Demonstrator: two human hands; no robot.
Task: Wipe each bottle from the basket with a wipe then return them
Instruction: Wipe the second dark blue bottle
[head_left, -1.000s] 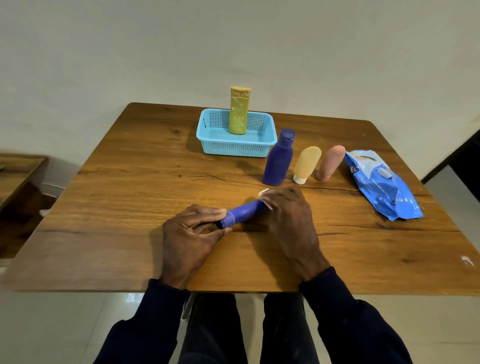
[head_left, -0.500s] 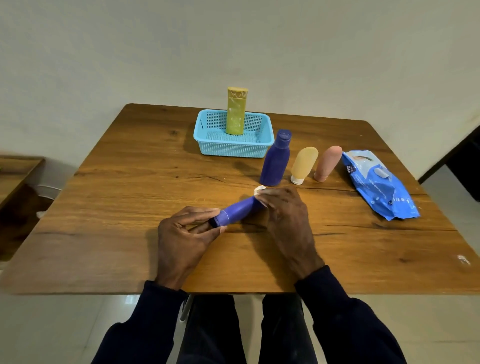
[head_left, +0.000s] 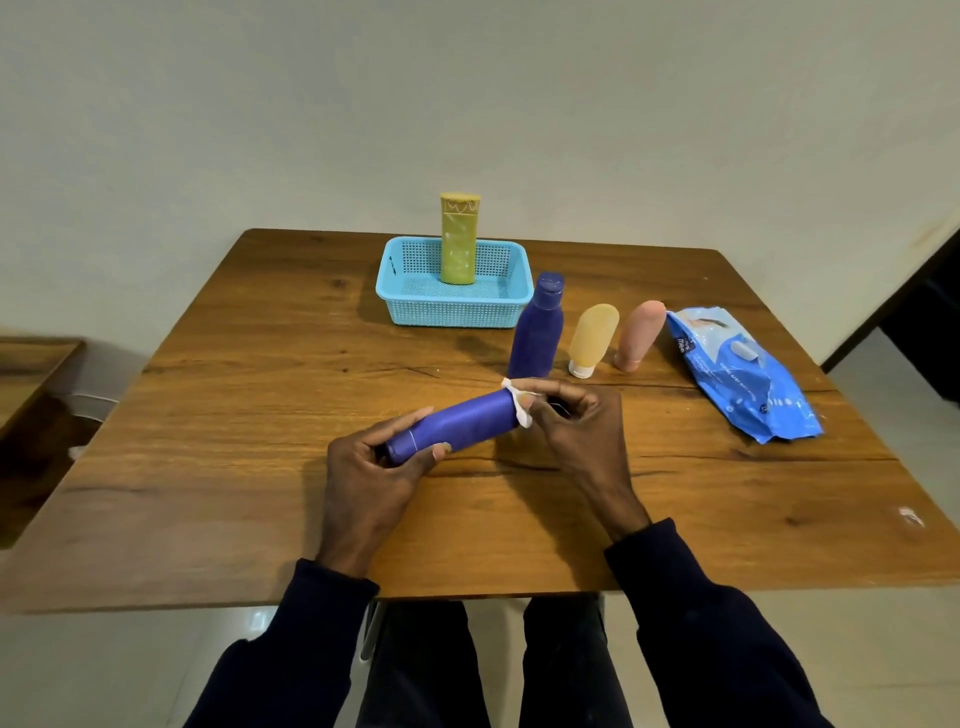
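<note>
- The wooden table (head_left: 260, 415) has a wide bare stretch on its left half and along the near edge; its right half is busier, and the wet-wipe pack (head_left: 743, 379) lies close to the right edge.
- The left hand (head_left: 374, 467) is clenched around the near-left end of a purple bottle (head_left: 457, 423), held lying on its side above the middle of the table, its far end pointing right.
- The right hand (head_left: 576, 421) pinches a small white wipe (head_left: 519, 405) against the bottle's far-right end.
- Compared with half a second ago, much more of the bottle's body shows between the two hands, with the wipe now at the bottle's very end rather than over its side.
- The light blue basket (head_left: 457, 312), perforated plastic with a rectangular rim, sits at the far middle and holds one upright yellow-green bottle (head_left: 458, 239).
- Just right of the basket stand a dark blue bottle (head_left: 537, 332) with a round cap, a rounded yellow squeeze bottle (head_left: 592, 338) on a white cap and a rounded pink squeeze bottle (head_left: 640, 335), side by side and apart from each other.
- The table top is glossy, grained wood with dark knots; the wipe pack is crinkled blue plastic film.
</note>
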